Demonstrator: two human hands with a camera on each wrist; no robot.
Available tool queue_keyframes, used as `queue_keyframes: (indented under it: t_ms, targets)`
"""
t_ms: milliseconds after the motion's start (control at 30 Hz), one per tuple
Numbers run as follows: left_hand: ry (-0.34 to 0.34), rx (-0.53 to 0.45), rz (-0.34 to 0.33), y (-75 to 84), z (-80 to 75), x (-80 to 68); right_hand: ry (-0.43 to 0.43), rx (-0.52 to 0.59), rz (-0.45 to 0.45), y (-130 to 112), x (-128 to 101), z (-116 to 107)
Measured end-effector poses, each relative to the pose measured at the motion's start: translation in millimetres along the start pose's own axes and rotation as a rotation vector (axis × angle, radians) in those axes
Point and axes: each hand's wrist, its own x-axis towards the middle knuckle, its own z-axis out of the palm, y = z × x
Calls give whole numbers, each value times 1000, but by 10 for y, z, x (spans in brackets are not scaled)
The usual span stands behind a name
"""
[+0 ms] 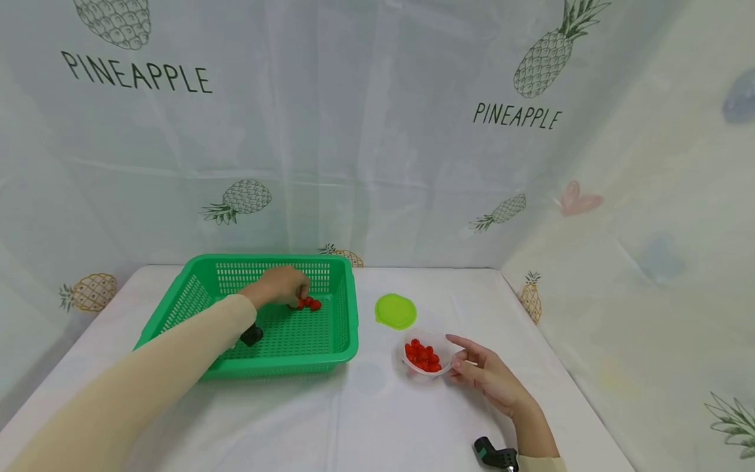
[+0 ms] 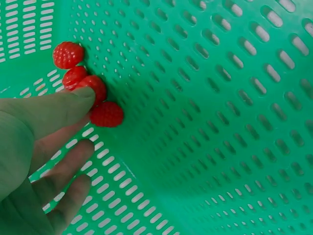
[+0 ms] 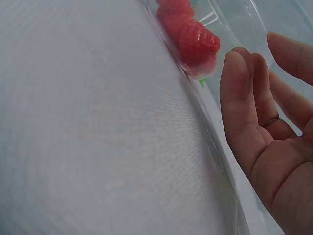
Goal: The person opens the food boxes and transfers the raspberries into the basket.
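Observation:
My left hand (image 1: 282,285) reaches into a green slotted basket (image 1: 348,314) and hovers over a small cluster of red raspberries (image 1: 309,303) on its floor. In the left wrist view my thumb (image 2: 54,110) touches one of the raspberries (image 2: 106,114), while the other fingers lie loose and hold nothing. My right hand (image 1: 486,373) rests on the table, fingers relaxed, right beside a small clear bowl (image 1: 433,333) that holds several raspberries (image 1: 423,356). In the right wrist view its fingers (image 3: 244,88) are close to the bowl's wall (image 3: 234,19).
A lime green round lid (image 1: 395,311) lies on the white tablecloth (image 1: 366,406) between the basket and the bowl. Pineapple-print curtains close off the back and the right side. Black wrist cameras (image 1: 492,453) sit on both arms.

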Motion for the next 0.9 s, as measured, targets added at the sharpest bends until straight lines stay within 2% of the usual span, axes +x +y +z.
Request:
queue_keyframes:
  t_ms: [267,400,500,600,733,833,900]
  targets:
    - [9,10,2,25,-9,24,-6,10,-4,0,-4,2]
    - [62,10,44,56,-108,14,-7,9,-2,-2,3,-6]
    - [110,-10,95,149,-248,-24,-5,3,-5,-4,11,-11]
    - [149,-41,141,333,-404,-59,-6,0,-10,-7,15,-15]
    - [188,-51,217,695,-572,-75,-8,3,-12,-8,13,-13]
    - [182,-39,288,1001,-619,-51,-7,9,-13,-2,9,-8]
    - [162,-29,336,1190,-595,-11,-6,12,-11,5,6,-5]
